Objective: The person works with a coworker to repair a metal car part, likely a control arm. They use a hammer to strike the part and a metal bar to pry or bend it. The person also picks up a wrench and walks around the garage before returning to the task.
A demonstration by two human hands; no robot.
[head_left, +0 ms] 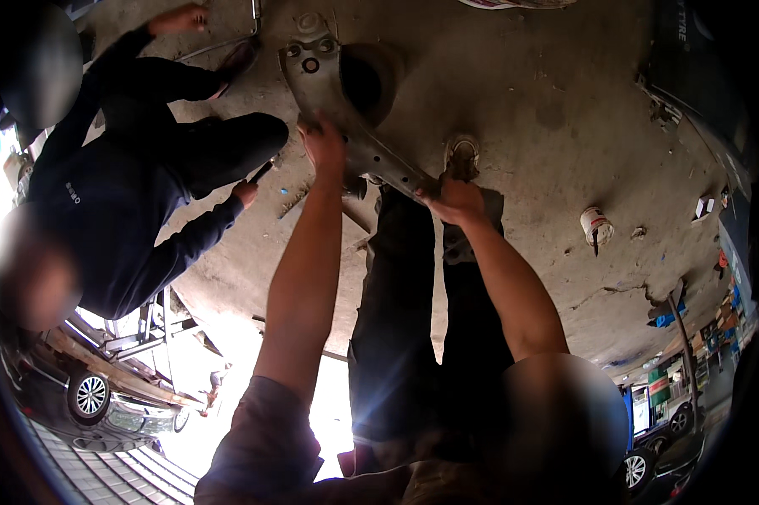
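A grey metal car control arm [358, 150] stretches between my two hands above the floor. Its far end carries a round ball joint and bolts, and its near right end tapers toward my right hand. My left hand [324, 145] is closed around its left edge, about midway along. The right-hand end is pinched in my right hand [457, 202], with the thumb on its edge. Behind the arm's curve lies a dark round opening [364, 84], partly covered by the metal; I cannot make out what it belongs to.
To the left a person in dark clothes [118, 189] crouches, one hand on a dark handle [261, 172]. A metal bar [219, 48] lies at the far left. A white bucket [596, 225] stands on the concrete floor at right. Cars [89, 396] show near the bright doorway.
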